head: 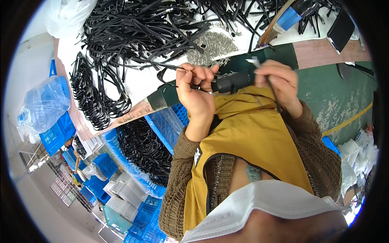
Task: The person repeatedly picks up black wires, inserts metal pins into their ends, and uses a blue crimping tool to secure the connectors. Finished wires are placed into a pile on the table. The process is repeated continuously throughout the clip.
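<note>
My left hand [197, 88] grips a black eyeglass frame [162, 76] between thumb and fingers; its rim sticks out to the left. In my right hand [278, 79] is a slim black eyeglass temple [272, 91], blurred, with a pale tip above the fingers. Between my hands sits a black block-shaped fixture [233, 82] at the table's edge. Just beyond it, small silver screws [212, 45] lie heaped on white sheeting. A large pile of black temples [142, 30] spreads behind my left hand.
Black eyeglass frames [88, 94] stand in rows at the left. A screwdriver with a blue band [288, 19] hangs at upper right, near a dark phone [342, 30]. Below the table, a blue basket [158, 189] holds many black frames. Blue crates [146, 215] stand on the floor.
</note>
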`<state>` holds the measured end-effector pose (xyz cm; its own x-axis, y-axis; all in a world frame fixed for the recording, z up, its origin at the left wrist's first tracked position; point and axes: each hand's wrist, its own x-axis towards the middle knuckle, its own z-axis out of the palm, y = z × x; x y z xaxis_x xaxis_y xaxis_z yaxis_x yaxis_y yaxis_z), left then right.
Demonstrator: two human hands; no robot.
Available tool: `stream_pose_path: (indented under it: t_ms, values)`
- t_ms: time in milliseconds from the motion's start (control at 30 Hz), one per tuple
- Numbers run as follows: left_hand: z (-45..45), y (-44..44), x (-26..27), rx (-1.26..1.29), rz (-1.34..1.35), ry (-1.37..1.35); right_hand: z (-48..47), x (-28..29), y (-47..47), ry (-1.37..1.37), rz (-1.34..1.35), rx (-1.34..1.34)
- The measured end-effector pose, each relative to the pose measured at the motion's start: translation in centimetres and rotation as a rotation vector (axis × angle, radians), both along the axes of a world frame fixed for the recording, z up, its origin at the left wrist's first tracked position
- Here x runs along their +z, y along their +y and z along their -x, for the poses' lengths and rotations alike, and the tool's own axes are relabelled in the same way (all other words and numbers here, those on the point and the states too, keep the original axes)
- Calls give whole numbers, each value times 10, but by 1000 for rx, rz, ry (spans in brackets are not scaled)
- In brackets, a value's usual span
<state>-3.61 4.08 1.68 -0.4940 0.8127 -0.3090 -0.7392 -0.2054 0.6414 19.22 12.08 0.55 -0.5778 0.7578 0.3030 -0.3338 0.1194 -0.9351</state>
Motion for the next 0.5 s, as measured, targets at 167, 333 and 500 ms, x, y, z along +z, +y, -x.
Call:
stream_pose_path:
  t_ms: [167,333,500]
  values:
    - [-14,-29,-35,57,-92,710,17,9,-2,-307,-205,35]
    - [-11,-49,-41,-108,-313,1027,31,-4,-1,-484,71,-112]
    - [-13,-56,-51,-45,-347,1221,42,-17,-13,-372,242,-155]
